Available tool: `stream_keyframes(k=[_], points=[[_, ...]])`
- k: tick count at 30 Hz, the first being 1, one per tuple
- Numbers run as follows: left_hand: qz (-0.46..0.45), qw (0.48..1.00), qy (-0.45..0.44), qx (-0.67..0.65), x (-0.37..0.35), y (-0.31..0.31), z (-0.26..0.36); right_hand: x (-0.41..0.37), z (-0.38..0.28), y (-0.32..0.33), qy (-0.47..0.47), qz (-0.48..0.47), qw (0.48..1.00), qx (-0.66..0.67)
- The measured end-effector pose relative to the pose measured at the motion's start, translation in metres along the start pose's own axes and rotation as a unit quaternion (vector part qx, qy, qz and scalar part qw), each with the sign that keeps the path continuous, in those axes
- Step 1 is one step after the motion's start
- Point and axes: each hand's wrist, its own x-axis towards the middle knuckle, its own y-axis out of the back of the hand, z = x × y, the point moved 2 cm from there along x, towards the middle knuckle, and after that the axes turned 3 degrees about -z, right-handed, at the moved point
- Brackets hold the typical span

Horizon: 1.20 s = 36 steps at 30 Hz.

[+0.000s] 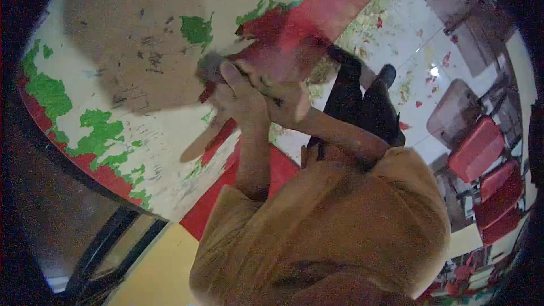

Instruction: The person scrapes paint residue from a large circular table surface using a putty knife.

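Note:
My left hand [243, 93] and my right hand [286, 99] are close together over a worn surface [164, 164] with patches of green and red paint. The fingers of both hands are curled closed, and what they grip is hidden between them. A dark, blurred shape [211, 67] shows at the fingertips of the left hand; I cannot make out what it is. Beside the hands, a red area [289, 34] runs up to the right, and a green patch [196, 29] lies up to the left.
Paint flakes are scattered over the white tiled floor [419, 73] on the right, near my dark-clad legs [378, 107]. Red chairs [477, 147] stand at the far right. Dark bars [107, 249] and a yellow surface [156, 266] are at the lower left.

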Motion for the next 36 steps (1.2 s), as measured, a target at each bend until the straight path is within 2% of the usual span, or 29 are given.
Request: stream_keyframes(k=[1,2,3,5,7,9,10,12,13,14,16,17,19,21,22,23,25,27,29,34,36], points=[[0.017,0.999,-0.025,0.037,0.002,-0.005,0.009,0.001,-0.001,0.001,-0.011,-0.004,1.000,-0.004],[0.027,0.996,-0.060,0.067,-0.003,-0.015,0.047,-0.009,-0.005,-0.004,-0.011,0.004,1.000,-0.008],[0.026,0.993,-0.087,0.080,0.004,-0.004,0.027,-0.020,-0.009,-0.008,-0.011,0.012,1.000,-0.012],[0.027,0.984,-0.142,0.107,0.019,0.017,-0.013,-0.021,-0.007,-0.011,0.055,0.062,0.996,-0.010],[0.008,0.996,0.019,-0.087,0.009,0.013,-0.031,-0.021,-0.011,-0.014,0.087,0.092,0.990,0.067],[-0.040,0.976,0.084,-0.197,0.005,0.003,-0.032,-0.023,-0.008,-0.013,0.051,0.059,0.986,0.148],[-0.068,0.974,0.059,-0.208,0.005,0.004,-0.005,-0.015,-0.012,-0.010,0.014,0.023,0.984,0.177],[-0.042,0.997,-0.066,-0.023,0.003,0.010,-0.007,-0.022,-0.010,-0.013,-0.023,-0.045,0.983,0.175],[-0.011,0.990,-0.123,0.070,0.003,0.013,-0.008,-0.043,0.002,-0.018,-0.027,-0.067,0.988,0.136],[-0.002,0.994,-0.093,0.059,0.000,0.012,-0.022,-0.056,0.010,-0.021,-0.039,-0.092,0.990,0.098],[-0.005,0.992,-0.104,0.068,0.000,0.005,-0.020,-0.026,-0.004,-0.004,-0.070,-0.176,0.979,0.073],[-0.019,0.984,-0.150,0.094,0.007,0.003,0.003,-0.026,-0.007,-0.005,-0.092,-0.210,0.970,0.078],[-0.021,0.987,-0.151,0.041,0.000,0.013,-0.002,-0.028,-0.008,-0.008,-0.131,-0.267,0.951,0.090],[-0.016,0.985,-0.092,-0.143,0.005,0.014,-0.040,-0.025,0.000,-0.014,-0.066,-0.204,0.976,0.043],[0.013,0.989,-0.020,-0.145,0.001,0.010,-0.024,-0.035,-0.001,-0.020,0.003,-0.134,0.991,-0.006],[0.041,0.986,0.053,-0.152,-0.003,0.005,-0.008,-0.044,0.005,-0.025,0.004,-0.099,0.995,0.030],[0.026,0.993,0.020,-0.115,-0.004,0.015,-0.015,-0.037,-0.008,-0.014,0.015,-0.027,0.994,0.101],[0.022,0.998,-0.005,-0.054,-0.013,0.017,-0.015,-0.042,0.010,-0.022,0.012,-0.074,0.993,0.092],[0.008,0.999,-0.018,-0.038,-0.012,0.012,-0.005,-0.047,0.005,-0.020,0.008,-0.033,0.995,0.090],[-0.011,0.992,0.003,-0.122,-0.004,0.010,0.023,-0.028,-0.013,-0.020,0.027,0.020,0.993,0.112],[0.031,0.994,0.005,-0.104,-0.010,0.012,-0.003,-0.033,-0.008,-0.022,0.012,0.013,0.993,0.119]])
